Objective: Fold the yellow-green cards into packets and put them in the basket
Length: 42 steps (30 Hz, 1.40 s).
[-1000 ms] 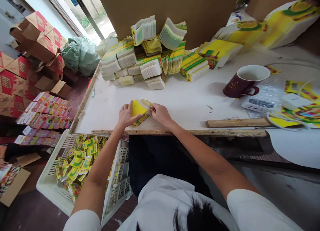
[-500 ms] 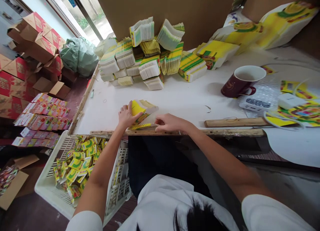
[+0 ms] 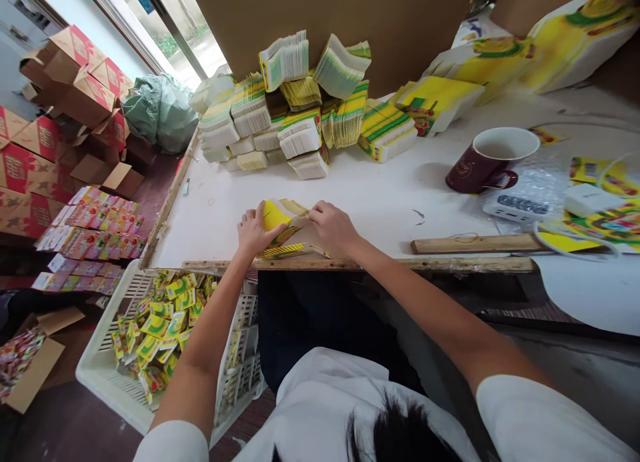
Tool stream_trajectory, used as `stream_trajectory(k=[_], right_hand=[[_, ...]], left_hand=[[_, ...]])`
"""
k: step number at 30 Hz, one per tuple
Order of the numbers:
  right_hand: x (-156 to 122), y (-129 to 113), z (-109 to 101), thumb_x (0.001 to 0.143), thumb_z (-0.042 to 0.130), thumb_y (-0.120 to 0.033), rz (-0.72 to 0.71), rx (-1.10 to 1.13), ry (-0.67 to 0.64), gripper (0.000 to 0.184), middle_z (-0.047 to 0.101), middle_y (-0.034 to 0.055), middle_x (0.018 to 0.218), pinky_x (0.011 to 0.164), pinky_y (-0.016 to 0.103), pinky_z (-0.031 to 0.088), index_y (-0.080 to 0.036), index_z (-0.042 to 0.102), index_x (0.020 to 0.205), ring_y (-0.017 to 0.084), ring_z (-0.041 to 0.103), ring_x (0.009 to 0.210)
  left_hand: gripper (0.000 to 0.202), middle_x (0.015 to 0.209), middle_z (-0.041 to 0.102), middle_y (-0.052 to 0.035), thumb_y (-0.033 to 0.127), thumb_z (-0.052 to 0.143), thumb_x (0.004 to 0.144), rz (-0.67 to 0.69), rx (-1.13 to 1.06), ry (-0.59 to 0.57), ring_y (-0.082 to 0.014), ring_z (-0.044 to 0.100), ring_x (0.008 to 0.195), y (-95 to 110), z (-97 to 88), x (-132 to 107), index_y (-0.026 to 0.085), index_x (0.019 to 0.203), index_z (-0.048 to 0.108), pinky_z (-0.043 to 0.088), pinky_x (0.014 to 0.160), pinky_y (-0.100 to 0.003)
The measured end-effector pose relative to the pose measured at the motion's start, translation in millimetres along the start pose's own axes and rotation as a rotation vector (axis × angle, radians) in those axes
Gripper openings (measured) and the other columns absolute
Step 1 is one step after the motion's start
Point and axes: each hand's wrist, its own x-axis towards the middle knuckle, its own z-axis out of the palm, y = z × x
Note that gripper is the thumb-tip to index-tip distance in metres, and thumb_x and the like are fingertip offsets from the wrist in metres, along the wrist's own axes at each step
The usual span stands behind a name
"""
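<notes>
A small stack of yellow printed paper packets (image 3: pixel 276 215) lies near the table's front edge. My left hand (image 3: pixel 253 233) holds its left end, thumb across the front and fingers over the back. At the stack's right end, my right hand (image 3: pixel 335 230) pinches the pale edge with thumb and forefinger; how many packets are in the pinch cannot be made out. Below the stack, by the wooden edge, lies a flat yellow striped packet (image 3: pixel 283 251). Behind my hands stand piled bundles of the same packets (image 3: pixel 300 139).
A maroon mug (image 3: pixel 475 162) stands at the right beside a white device (image 3: pixel 515 205) in bubble wrap. A wooden stick (image 3: pixel 473 245) lies along the front edge. Below left, a white plastic crate (image 3: pixel 93 375) holds many yellow packets. Cardboard boxes (image 3: pixel 83 89) are heaped at far left.
My right hand has moved up from the flat striped packet at the table edge to the stack's right end and pinches it. My left hand stays on the stack.
</notes>
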Motion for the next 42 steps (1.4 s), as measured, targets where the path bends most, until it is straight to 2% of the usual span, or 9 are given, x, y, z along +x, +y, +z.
stream_trajectory(k=[6,12,17,22,26,28,33,38,42], right_hand=[[12.1,-10.9,-1.9,0.097,0.045,-0.017,-0.007,-0.059,-0.057,0.023,0.067,0.0133,0.106,0.079,0.032,0.040,-0.015,0.066,0.105,0.024,0.060,0.097],[25.0,-24.1,6.3,0.092,0.053,-0.022,0.164,-0.031,-0.040,0.027,0.071,0.0156,0.106,0.073,0.032,0.042,-0.014,0.061,0.116,0.027,0.066,0.091],[28.2,-28.0,15.3,0.096,0.049,-0.027,0.325,0.028,-0.069,0.028,0.074,0.0186,0.100,0.075,0.033,0.046,-0.012,0.069,0.109,0.029,0.069,0.090],[30.4,-47.8,15.2,0.094,0.051,-0.030,0.365,0.116,-0.142,0.029,0.077,0.0149,0.096,0.073,0.030,0.048,-0.015,0.076,0.094,0.026,0.070,0.088],[33.6,-74.4,18.1,0.093,0.053,-0.026,0.383,0.220,-0.246,0.027,0.078,0.0143,0.098,0.069,0.027,0.049,-0.014,0.078,0.097,0.024,0.071,0.088],[34.3,-78.4,18.0,0.092,0.055,-0.024,0.375,0.221,-0.258,0.026,0.078,0.0147,0.096,0.068,0.027,0.048,-0.014,0.078,0.098,0.024,0.071,0.086],[28.2,-51.4,10.2,0.088,0.063,-0.032,0.343,0.185,-0.213,0.022,0.077,0.0136,0.097,0.075,0.031,0.048,-0.017,0.077,0.097,0.027,0.070,0.091],[17.9,-25.1,5.0,0.090,0.049,-0.017,0.278,0.165,-0.114,0.031,0.076,0.0077,0.107,0.079,0.030,0.044,-0.021,0.072,0.110,0.023,0.068,0.094],[13.2,-14.1,-6.9,0.083,0.054,-0.015,0.183,0.177,-0.209,0.024,0.076,0.0057,0.094,0.071,0.027,0.040,-0.019,0.074,0.096,0.020,0.065,0.085]], left_hand=[[0.089,0.137,0.051,-0.0156,0.073,0.049,0.083,-0.007,-0.008,0.005,-0.0337,0.047,0.128,0.6,-0.1,-0.8,0.025,0.155,0.028,0.038,0.104,-0.044],[0.089,0.137,0.051,-0.0172,0.072,0.047,0.084,0.035,0.003,0.011,-0.0348,0.047,0.128,-2.4,1.0,-1.1,0.023,0.156,0.027,0.038,0.104,-0.045],[0.090,0.137,0.050,-0.0185,0.072,0.047,0.085,0.012,0.024,0.007,-0.0355,0.047,0.128,-0.8,1.0,-0.8,0.022,0.156,0.026,0.038,0.103,-0.045],[0.086,0.136,0.050,-0.0176,0.070,0.045,0.087,0.013,0.034,0.013,-0.0343,0.047,0.128,0.8,2.3,-0.4,0.022,0.155,0.027,0.039,0.103,-0.045],[0.085,0.136,0.050,-0.0175,0.069,0.044,0.087,0.016,0.045,0.017,-0.0343,0.046,0.128,-1.7,3.6,-0.4,0.021,0.155,0.027,0.039,0.103,-0.045],[0.086,0.136,0.051,-0.0179,0.070,0.043,0.087,0.000,0.046,0.016,-0.0345,0.047,0.127,-2.5,3.1,-1.0,0.020,0.156,0.027,0.040,0.102,-0.044],[0.086,0.136,0.051,-0.0181,0.071,0.039,0.088,-0.035,0.039,-0.008,-0.0345,0.047,0.127,-0.9,-0.6,-1.5,0.021,0.156,0.025,0.040,0.102,-0.045],[0.083,0.137,0.050,-0.0172,0.070,0.039,0.088,-0.055,0.000,-0.046,-0.0343,0.046,0.130,-1.1,-3.9,1.7,0.023,0.156,0.026,0.040,0.103,-0.046],[0.088,0.139,0.049,-0.0178,0.073,0.041,0.085,-0.060,0.002,-0.065,-0.0355,0.046,0.131,-1.8,-4.0,3.7,0.024,0.156,0.023,0.040,0.104,-0.047]])
